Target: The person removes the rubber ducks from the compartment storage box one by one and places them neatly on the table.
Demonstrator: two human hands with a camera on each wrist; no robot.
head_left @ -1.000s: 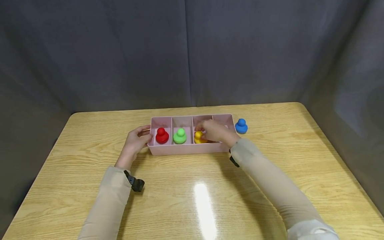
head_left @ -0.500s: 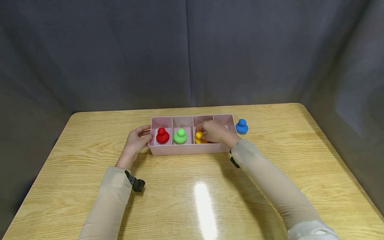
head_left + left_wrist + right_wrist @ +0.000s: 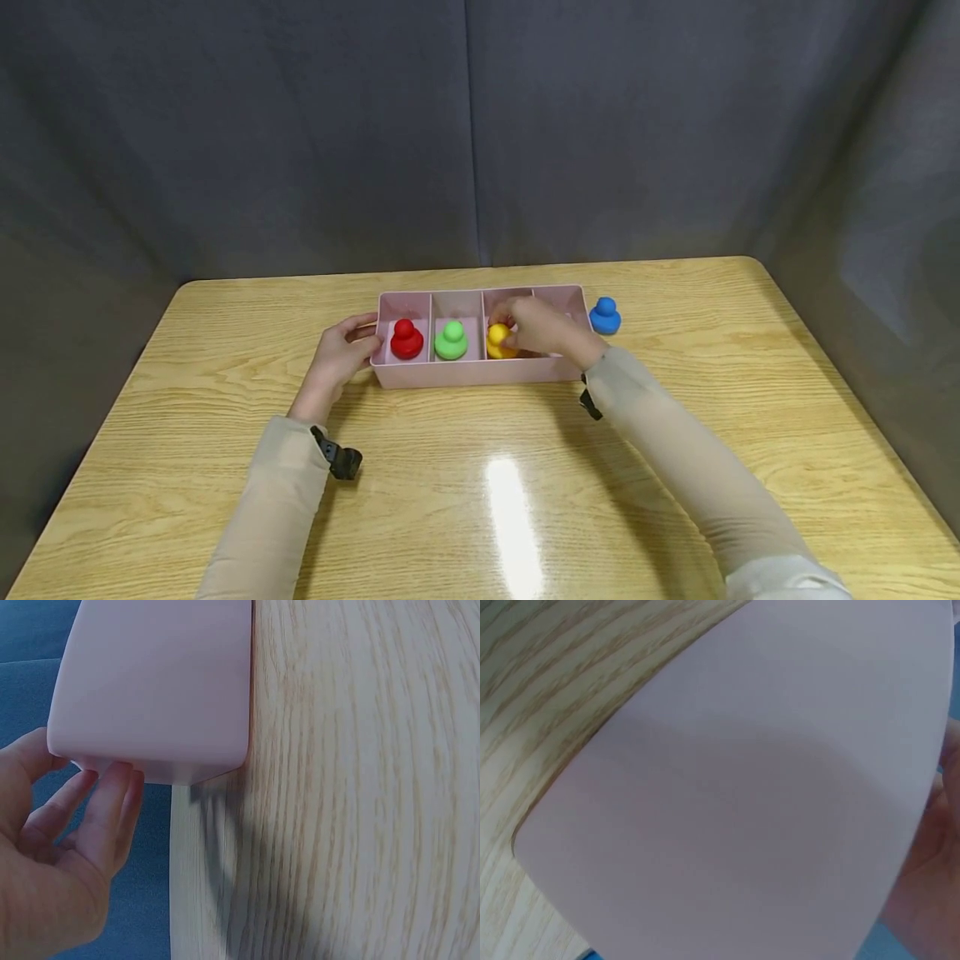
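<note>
Beige sleeves nearest in the head view, both forearms reaching forward over the wooden table.

Left hand at the left end of the pink tray, fingers curled loosely against its end wall. Clearer from the left wrist view: fingertips pressed under the rounded corner of that tray, thumb on the other side of the corner, wood grain running alongside.

Right hand reaching over the near wall into the third compartment from the left, fingers bent around the yellow duck. Duck sitting in that compartment; lifted off the floor or not, cannot tell. Right wrist view no help here: only the blank pink tray wall, a strip of table and the edge of the hand, no duck, no fingertips.

Red duck in the first compartment, green duck in the second, both upright, seen only from the head view.

Beyond the tray's right end, blue duck on the bare table, just beside the outer wall. Grey curtain behind everything.
</note>
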